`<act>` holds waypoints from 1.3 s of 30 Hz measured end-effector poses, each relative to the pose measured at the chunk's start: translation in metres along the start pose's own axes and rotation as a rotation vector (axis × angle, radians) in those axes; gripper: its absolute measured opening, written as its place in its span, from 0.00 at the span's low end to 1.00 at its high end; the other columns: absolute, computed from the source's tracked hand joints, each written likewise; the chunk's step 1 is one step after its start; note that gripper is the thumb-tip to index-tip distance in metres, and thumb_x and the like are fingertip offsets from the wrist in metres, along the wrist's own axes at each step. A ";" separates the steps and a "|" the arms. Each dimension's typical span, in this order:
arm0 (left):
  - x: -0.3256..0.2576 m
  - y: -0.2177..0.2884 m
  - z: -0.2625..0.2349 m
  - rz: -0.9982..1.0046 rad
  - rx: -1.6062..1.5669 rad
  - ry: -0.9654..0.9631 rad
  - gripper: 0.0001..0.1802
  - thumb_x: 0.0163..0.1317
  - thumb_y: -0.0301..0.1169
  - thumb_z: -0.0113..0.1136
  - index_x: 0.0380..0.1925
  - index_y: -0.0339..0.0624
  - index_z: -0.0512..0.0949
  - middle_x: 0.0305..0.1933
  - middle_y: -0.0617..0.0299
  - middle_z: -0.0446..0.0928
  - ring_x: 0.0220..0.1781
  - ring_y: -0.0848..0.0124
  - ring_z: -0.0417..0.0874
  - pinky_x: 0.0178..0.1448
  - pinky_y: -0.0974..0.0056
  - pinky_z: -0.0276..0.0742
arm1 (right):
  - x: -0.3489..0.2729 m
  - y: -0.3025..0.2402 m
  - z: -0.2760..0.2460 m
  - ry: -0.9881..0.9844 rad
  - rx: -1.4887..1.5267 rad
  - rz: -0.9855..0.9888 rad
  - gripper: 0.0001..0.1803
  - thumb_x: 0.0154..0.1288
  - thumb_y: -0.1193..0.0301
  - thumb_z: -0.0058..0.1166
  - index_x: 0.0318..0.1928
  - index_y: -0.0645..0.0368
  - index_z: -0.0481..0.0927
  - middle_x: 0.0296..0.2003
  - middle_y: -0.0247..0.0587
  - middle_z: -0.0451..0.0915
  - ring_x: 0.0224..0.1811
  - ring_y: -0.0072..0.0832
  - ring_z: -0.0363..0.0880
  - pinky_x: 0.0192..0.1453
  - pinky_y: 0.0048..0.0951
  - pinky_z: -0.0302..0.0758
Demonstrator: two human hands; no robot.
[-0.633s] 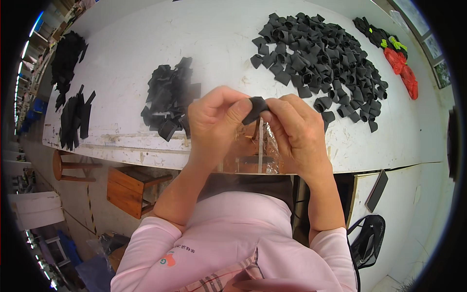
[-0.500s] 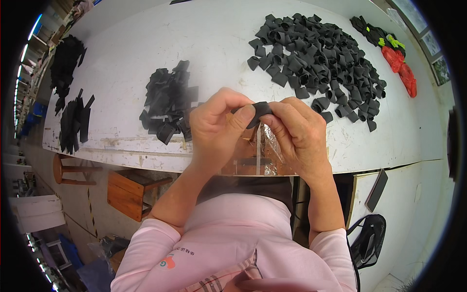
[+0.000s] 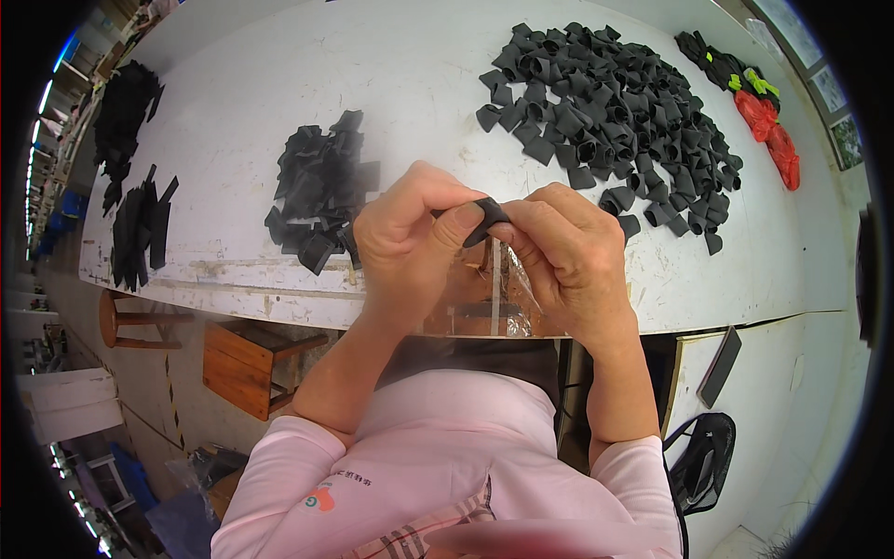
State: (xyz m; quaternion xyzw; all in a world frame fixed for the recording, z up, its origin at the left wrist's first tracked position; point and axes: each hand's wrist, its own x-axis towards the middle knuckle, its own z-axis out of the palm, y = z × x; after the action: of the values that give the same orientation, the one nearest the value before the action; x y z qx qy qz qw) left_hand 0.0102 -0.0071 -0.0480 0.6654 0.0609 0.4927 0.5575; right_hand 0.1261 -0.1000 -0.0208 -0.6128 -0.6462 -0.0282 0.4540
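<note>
Hands (image 3: pixel 494 247) pinch black piece (image 3: pixel 484 217) (piles (image 3: pixel 610 112) flanking).

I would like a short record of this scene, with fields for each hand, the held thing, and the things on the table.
left hand: pinches one end of the small black folded piece
right hand: pinches its other end
clear plastic sheet: below the hands, at the table edge
white worn table: bears all piles
right pile of black curled pieces: large, loose
middle pile of black flat pieces: beside the left hand
red and green fabric items: far right
</note>
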 end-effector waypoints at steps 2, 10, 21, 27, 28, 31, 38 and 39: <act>0.001 -0.004 0.002 -0.020 -0.060 0.019 0.02 0.54 0.22 0.56 0.26 0.34 0.74 0.24 0.61 0.73 0.28 0.77 0.68 0.31 0.75 0.64 | -0.001 0.001 -0.001 0.006 -0.071 -0.019 0.03 0.52 0.76 0.54 0.28 0.63 0.76 0.16 0.38 0.67 0.17 0.29 0.66 0.19 0.25 0.61; -0.014 0.013 0.014 -0.305 -0.055 0.108 0.04 0.56 0.21 0.52 0.31 0.33 0.74 0.28 0.63 0.74 0.28 0.80 0.71 0.34 0.75 0.68 | -0.010 -0.006 -0.006 0.007 0.085 0.190 0.06 0.50 0.75 0.56 0.31 0.61 0.75 0.18 0.38 0.68 0.18 0.31 0.68 0.21 0.28 0.64; -0.038 -0.014 0.014 -0.215 0.488 0.013 0.04 0.57 0.25 0.50 0.27 0.36 0.69 0.21 0.57 0.72 0.20 0.69 0.72 0.26 0.68 0.67 | -0.009 0.005 -0.008 0.016 0.132 0.301 0.03 0.54 0.76 0.54 0.29 0.63 0.76 0.17 0.37 0.72 0.18 0.21 0.68 0.21 0.23 0.62; -0.060 -0.065 -0.034 -0.103 0.979 0.165 0.08 0.49 0.23 0.55 0.30 0.37 0.71 0.30 0.56 0.71 0.30 0.64 0.72 0.33 0.65 0.67 | 0.015 0.034 -0.018 0.534 0.314 0.568 0.12 0.61 0.66 0.50 0.35 0.64 0.77 0.17 0.31 0.71 0.15 0.13 0.61 0.20 0.13 0.57; -0.058 -0.070 -0.042 -0.032 1.118 0.159 0.11 0.46 0.24 0.58 0.32 0.37 0.71 0.34 0.55 0.70 0.34 0.61 0.72 0.37 0.62 0.67 | -0.004 0.031 -0.010 0.467 0.365 0.602 0.12 0.61 0.66 0.50 0.35 0.64 0.77 0.17 0.30 0.71 0.15 0.12 0.61 0.20 0.12 0.56; -0.047 -0.074 -0.049 -0.242 1.311 -0.090 0.15 0.43 0.26 0.60 0.35 0.39 0.72 0.35 0.55 0.69 0.40 0.58 0.69 0.43 0.59 0.65 | -0.051 0.021 0.014 0.252 0.495 0.740 0.11 0.61 0.66 0.50 0.34 0.63 0.77 0.18 0.29 0.72 0.16 0.11 0.61 0.20 0.12 0.56; -0.050 -0.090 -0.059 0.049 1.249 -0.205 0.06 0.40 0.23 0.57 0.23 0.40 0.74 0.32 0.57 0.68 0.38 0.60 0.68 0.40 0.60 0.64 | -0.084 0.000 0.041 -0.119 0.642 0.868 0.12 0.62 0.68 0.48 0.35 0.67 0.76 0.21 0.34 0.74 0.23 0.17 0.70 0.28 0.17 0.67; -0.050 -0.082 -0.053 0.139 1.138 -0.149 0.06 0.41 0.21 0.58 0.23 0.41 0.75 0.32 0.58 0.69 0.37 0.60 0.69 0.41 0.61 0.66 | -0.085 0.000 0.043 -0.107 0.634 0.874 0.12 0.62 0.68 0.48 0.35 0.67 0.76 0.21 0.34 0.74 0.23 0.17 0.70 0.28 0.17 0.67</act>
State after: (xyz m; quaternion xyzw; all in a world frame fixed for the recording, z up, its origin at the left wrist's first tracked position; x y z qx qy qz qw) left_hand -0.0151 0.0280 -0.1484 0.8957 0.2331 0.3698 0.0810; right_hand 0.0887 -0.1395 -0.0987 -0.6580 -0.3300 0.3909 0.5526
